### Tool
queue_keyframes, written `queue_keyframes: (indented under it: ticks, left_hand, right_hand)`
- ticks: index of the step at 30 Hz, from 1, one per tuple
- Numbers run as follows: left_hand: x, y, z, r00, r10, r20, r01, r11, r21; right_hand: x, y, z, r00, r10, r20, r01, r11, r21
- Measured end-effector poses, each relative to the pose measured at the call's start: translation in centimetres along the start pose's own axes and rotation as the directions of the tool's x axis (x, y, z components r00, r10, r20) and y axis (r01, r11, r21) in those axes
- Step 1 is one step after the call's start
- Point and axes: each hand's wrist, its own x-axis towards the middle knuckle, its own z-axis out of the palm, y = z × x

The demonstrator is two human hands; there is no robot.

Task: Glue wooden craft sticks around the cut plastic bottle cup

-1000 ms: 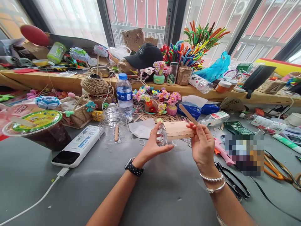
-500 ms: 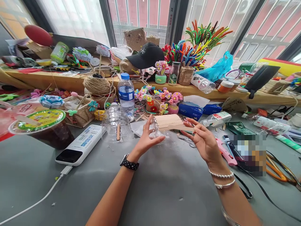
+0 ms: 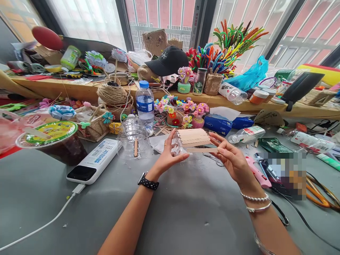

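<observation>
A clear plastic bottle piece [image 3: 177, 148] lies between the thumb and fingers of my left hand [image 3: 165, 158]. Its upper side carries a row of flat wooden craft sticks [image 3: 195, 137], laid side by side. With thumb and fingers, my right hand [image 3: 231, 158] pinches the right end of a single craft stick [image 3: 202, 150]. That stick runs level just below the row's near edge, its left end close to my left thumb. Whether it touches the plastic I cannot tell. Some right fingertips reach the right end of the row.
Left of my hands stand a cut clear bottle [image 3: 132, 141] with one stick on it, a white power bank [image 3: 92, 163] and a lidded drink cup [image 3: 63, 148]. Scissors [image 3: 216, 161], a pink glue gun [image 3: 259, 173] and a plastic bottle [image 3: 247, 134] lie to the right.
My right hand has lowered the single stick from the row's near edge, leaving a small gap. My left hand keeps its hold on the bottle piece. The whole view has shifted slightly.
</observation>
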Motion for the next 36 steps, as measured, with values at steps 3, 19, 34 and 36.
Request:
queue_keyframes:
  ticks: [3, 19, 34, 36]
  left_hand:
    - [0.08, -0.21, -0.08, 1.0, 0.013, 0.003, -0.013, 1.0, 0.009]
    - [-0.15, 0.24, 0.42, 0.999, 0.029, 0.013, -0.03, 0.999, 0.029]
    - [-0.03, 0.16, 0.38, 0.999, -0.03, 0.045, 0.03, 0.999, -0.017]
    - [-0.06, 0.2, 0.38, 0.998, -0.032, 0.048, 0.033, 0.999, -0.024]
  right_hand:
    - [0.05, 0.17, 0.01, 1.0, -0.023, 0.008, 0.024, 0.998, -0.056]
    - [0.14, 0.72, 0.21, 1.0, -0.021, 0.007, 0.022, 0.997, -0.068]
    - [0.08, 0.58, 0.37, 1.0, 0.006, 0.019, -0.006, 1.0, 0.003]
    - [0.09, 0.59, 0.41, 1.0, 0.01, 0.012, -0.01, 1.0, 0.002]
